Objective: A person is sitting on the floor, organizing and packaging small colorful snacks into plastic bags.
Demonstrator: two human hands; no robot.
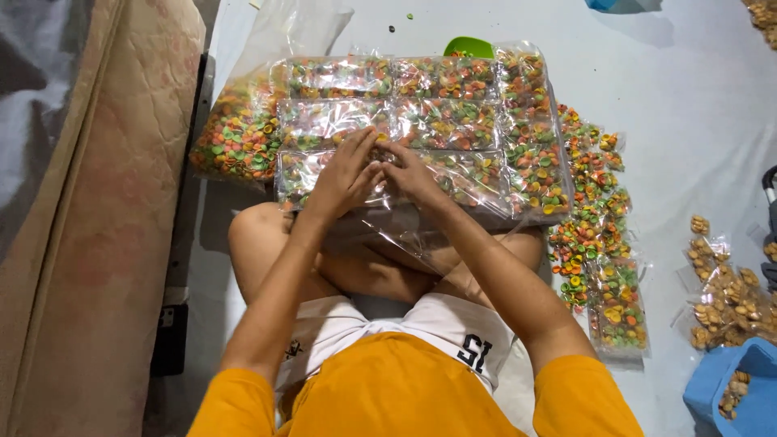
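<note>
Left hand [344, 174] and right hand [409, 171] are covering part of the near packet [477, 180]; fingertips are hiding each other. Blue tub [724, 387] is running off the right edge. Green scoop [469, 47] is showing only partly behind the packets.

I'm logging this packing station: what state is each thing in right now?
Left hand: fingers pinching a clear packet.
Right hand: fingers pinching the same packet.
Clear packet: filled with colourful snacks, lying flat.
Big clear bag: open, holding loose colourful snacks.
Row of packets: filled, laid on the floor.
Blue tub: holding some brown snacks.
Green scoop: mostly hidden behind packets.
</note>
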